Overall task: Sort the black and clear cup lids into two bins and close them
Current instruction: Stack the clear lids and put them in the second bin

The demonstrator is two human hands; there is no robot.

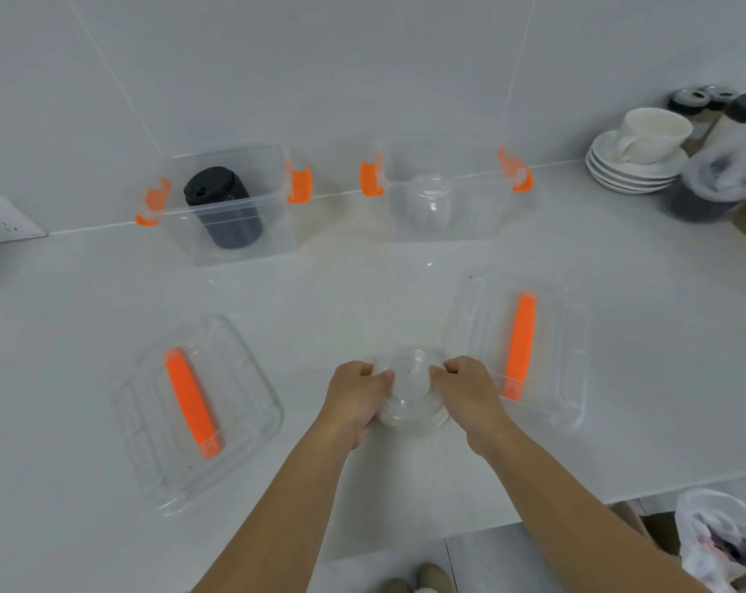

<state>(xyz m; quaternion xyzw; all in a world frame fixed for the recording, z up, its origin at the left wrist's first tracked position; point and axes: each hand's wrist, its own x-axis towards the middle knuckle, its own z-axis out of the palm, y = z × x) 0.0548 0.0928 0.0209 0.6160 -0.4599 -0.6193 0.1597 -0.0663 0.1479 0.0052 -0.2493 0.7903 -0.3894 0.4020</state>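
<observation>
A stack of clear dome lids (410,393) rests on the white counter near the front edge. My left hand (356,398) grips its left side and my right hand (465,389) grips its right side. At the back left stands an open clear bin (273,216) with orange clips, holding a stack of black lids (223,207). To its right is a second open clear bin (491,207) with clear dome lids (431,203) inside. Two clear bin covers with orange handles lie flat: one at front left (243,404), one at right (555,344).
White saucers and a cup (640,147) stand at the back right beside bagged stacks of lids (722,173). A wall socket (3,220) is at far left. A plastic bag (722,545) sits below the counter's front edge on the right.
</observation>
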